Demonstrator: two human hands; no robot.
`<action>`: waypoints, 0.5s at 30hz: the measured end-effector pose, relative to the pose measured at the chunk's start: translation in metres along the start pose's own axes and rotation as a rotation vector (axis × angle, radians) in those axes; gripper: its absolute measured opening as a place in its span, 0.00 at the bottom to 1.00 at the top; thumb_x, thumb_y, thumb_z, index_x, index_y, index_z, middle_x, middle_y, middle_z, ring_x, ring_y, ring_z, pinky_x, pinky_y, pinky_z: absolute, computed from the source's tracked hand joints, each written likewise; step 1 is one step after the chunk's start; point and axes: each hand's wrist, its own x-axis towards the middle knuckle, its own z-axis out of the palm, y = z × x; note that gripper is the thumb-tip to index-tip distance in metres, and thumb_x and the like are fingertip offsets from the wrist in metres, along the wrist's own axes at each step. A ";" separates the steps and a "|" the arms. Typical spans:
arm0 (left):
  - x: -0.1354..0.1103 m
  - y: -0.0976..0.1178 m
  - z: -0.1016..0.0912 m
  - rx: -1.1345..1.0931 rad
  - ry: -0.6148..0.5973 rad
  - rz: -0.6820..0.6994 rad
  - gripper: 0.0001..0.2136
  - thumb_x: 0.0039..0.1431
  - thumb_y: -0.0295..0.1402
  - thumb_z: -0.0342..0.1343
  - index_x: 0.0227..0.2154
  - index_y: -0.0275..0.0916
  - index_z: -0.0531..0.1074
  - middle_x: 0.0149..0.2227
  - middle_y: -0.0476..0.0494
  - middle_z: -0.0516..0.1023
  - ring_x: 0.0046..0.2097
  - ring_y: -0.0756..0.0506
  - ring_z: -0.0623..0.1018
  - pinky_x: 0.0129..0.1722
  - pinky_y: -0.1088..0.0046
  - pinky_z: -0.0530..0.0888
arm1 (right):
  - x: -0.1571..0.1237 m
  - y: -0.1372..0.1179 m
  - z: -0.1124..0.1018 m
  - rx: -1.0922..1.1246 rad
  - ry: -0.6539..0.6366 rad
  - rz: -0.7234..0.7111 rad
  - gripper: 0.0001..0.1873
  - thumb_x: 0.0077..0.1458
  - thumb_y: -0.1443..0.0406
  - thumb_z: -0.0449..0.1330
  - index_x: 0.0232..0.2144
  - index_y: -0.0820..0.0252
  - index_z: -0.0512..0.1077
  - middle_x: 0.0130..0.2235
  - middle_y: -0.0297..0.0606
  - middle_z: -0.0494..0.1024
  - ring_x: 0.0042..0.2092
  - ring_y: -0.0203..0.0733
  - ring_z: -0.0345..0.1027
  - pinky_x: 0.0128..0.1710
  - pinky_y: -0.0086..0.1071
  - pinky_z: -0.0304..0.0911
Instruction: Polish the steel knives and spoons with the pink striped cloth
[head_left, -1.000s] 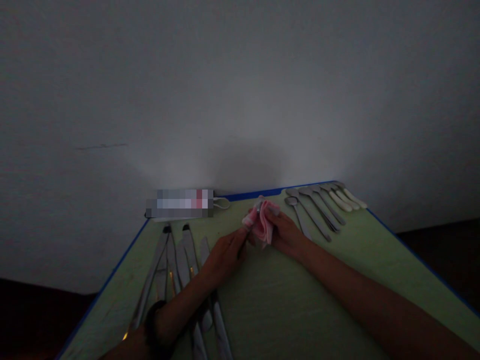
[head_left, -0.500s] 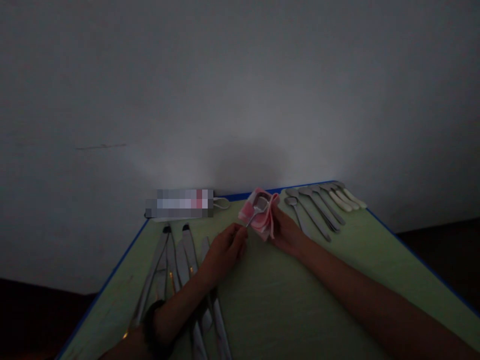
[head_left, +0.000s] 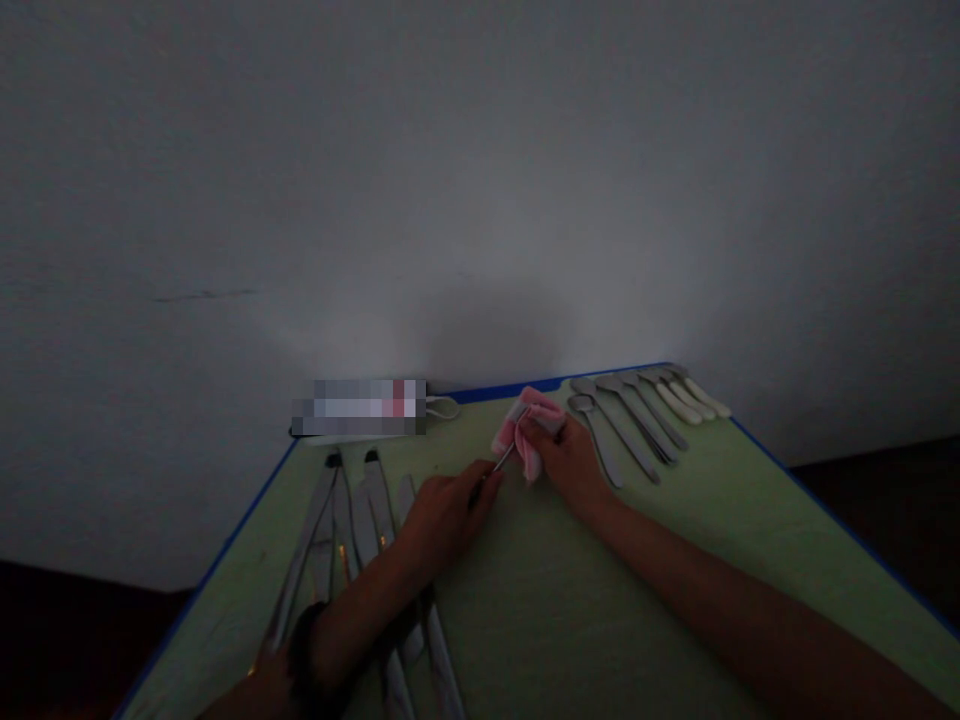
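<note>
My left hand (head_left: 454, 505) pinches the handle of a metal spoon (head_left: 505, 456) over the middle of the table. The spoon's bowl is covered by a pink and white cloth (head_left: 510, 425). My right hand (head_left: 564, 450) is closed on that cloth, its fingers folding it around the spoon's head. Just right of the right hand lies a small spoon (head_left: 598, 440), first in a row of cutlery. Under and beside my left forearm are several metal knives (head_left: 364, 520).
Larger spoons (head_left: 637, 415) and pieces with white handles (head_left: 684, 400) lie at the back right of the green table (head_left: 555, 620). A blurred-out item with a loop (head_left: 442, 407) sits at the back left. A grey wall (head_left: 480, 200) stands behind the table.
My right fingers and the cloth have closed over the spoon's bowl, which showed uncovered before. My left hand has shifted slightly down and right, still gripping the handle.
</note>
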 end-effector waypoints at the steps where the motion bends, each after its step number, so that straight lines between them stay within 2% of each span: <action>1: 0.000 -0.001 0.001 0.002 0.017 0.015 0.13 0.65 0.37 0.40 0.38 0.39 0.69 0.26 0.47 0.78 0.26 0.47 0.78 0.27 0.76 0.65 | 0.000 -0.003 -0.001 -0.039 0.020 -0.025 0.20 0.50 0.56 0.58 0.43 0.62 0.71 0.33 0.38 0.77 0.33 0.40 0.69 0.32 0.31 0.64; 7: -0.001 0.000 0.003 0.046 0.066 0.052 0.15 0.65 0.38 0.39 0.37 0.39 0.70 0.25 0.47 0.79 0.25 0.47 0.78 0.26 0.75 0.66 | -0.002 -0.005 -0.002 -0.146 0.088 -0.119 0.20 0.54 0.53 0.53 0.41 0.60 0.72 0.32 0.39 0.77 0.33 0.40 0.70 0.32 0.30 0.66; 12: -0.004 0.006 0.003 0.011 0.086 0.017 0.16 0.65 0.38 0.39 0.37 0.38 0.71 0.27 0.46 0.80 0.26 0.46 0.79 0.27 0.74 0.67 | -0.004 0.003 0.004 -0.052 0.080 -0.091 0.26 0.57 0.49 0.47 0.48 0.59 0.67 0.32 0.39 0.76 0.31 0.39 0.69 0.30 0.32 0.66; 15: -0.004 0.009 0.002 -0.076 0.113 0.000 0.16 0.64 0.38 0.40 0.35 0.38 0.72 0.27 0.46 0.79 0.27 0.47 0.79 0.27 0.76 0.67 | -0.003 0.002 0.005 -0.017 0.073 -0.081 0.27 0.57 0.48 0.46 0.49 0.59 0.67 0.33 0.39 0.76 0.33 0.40 0.70 0.32 0.32 0.67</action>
